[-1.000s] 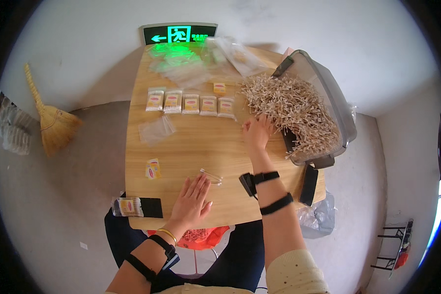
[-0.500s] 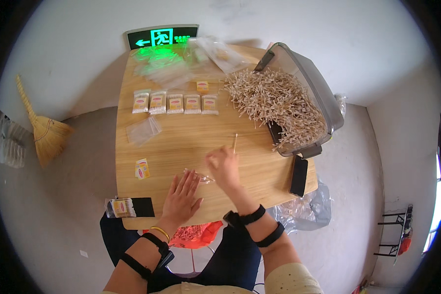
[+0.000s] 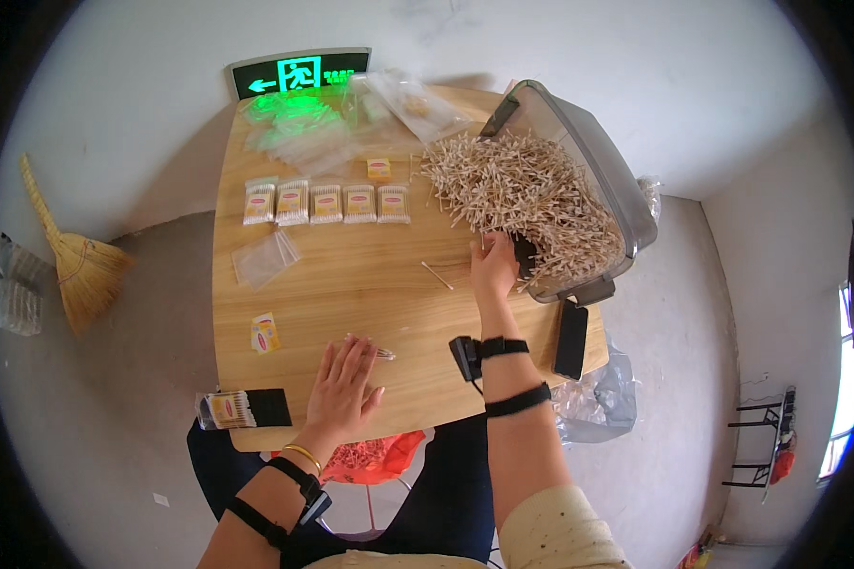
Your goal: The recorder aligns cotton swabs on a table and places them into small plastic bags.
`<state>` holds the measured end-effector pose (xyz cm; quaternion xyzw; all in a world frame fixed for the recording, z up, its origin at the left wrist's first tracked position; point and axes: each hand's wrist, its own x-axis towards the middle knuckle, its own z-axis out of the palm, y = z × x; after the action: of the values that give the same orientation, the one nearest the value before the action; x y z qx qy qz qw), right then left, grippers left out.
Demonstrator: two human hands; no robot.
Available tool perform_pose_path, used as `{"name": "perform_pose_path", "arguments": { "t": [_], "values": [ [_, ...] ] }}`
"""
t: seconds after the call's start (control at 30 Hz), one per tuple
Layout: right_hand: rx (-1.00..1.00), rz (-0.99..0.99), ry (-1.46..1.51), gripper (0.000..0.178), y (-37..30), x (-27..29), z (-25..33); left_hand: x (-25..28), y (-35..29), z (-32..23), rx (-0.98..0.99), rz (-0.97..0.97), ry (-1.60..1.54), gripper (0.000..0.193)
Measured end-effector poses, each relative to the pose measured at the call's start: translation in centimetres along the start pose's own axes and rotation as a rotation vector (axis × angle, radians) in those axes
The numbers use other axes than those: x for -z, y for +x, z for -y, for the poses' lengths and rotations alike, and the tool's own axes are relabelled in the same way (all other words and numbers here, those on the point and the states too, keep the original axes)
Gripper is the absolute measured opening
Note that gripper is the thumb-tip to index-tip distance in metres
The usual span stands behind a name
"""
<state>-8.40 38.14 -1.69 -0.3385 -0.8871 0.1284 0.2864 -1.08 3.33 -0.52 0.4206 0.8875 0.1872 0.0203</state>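
Right hand (image 3: 493, 267): has been moved back to the cotton-swab pile (image 3: 531, 194), upper right; its grip cannot be told.
Left hand (image 3: 344, 387): laid flat over swabs (image 3: 385, 355), lower centre; grip released.
Loose swab (image 3: 436, 275): seen mid-frame.

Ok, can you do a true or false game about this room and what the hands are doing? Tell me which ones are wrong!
1. Five packs lie in a row. True.
2. The right hand is on the packs. False: it is at the edge of the swab pile.
3. The left hand is palm down over some swabs. True.
4. The broom lies on the table. False: it is off to the left of it.
5. A lone swab lies left of the right hand. True.
6. The bin is red. False: it is grey.
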Motion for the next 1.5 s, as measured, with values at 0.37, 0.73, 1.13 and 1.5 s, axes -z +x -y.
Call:
{"name": "perform_pose_path", "arguments": {
  "t": [0.37, 0.73, 1.13, 1.5],
  "values": [
    [-0.054, 0.367, 0.138, 0.011, -4.7, 1.7, -0.3, 0.5, -0.3, 0.0, -0.001, 0.008, -0.001, 0.072],
    [0.136, 0.468, 0.475, 0.011, -11.1, 1.3, 6.9, 0.1, -0.4, 0.1, 0.013, 0.037, -0.016, 0.072],
    [0.031, 0.218, 0.388, 0.036, 0.3, -3.8, 3.8, -0.1, -0.3, 0.2, -0.019, -0.046, -0.01, 0.069],
    [-0.078, 0.453, 0.564, 0.037, -6.0, -0.4, 2.5, 0.6, -0.7, 0.2, 0.015, 0.008, -0.018, 0.066]
  ]
}}
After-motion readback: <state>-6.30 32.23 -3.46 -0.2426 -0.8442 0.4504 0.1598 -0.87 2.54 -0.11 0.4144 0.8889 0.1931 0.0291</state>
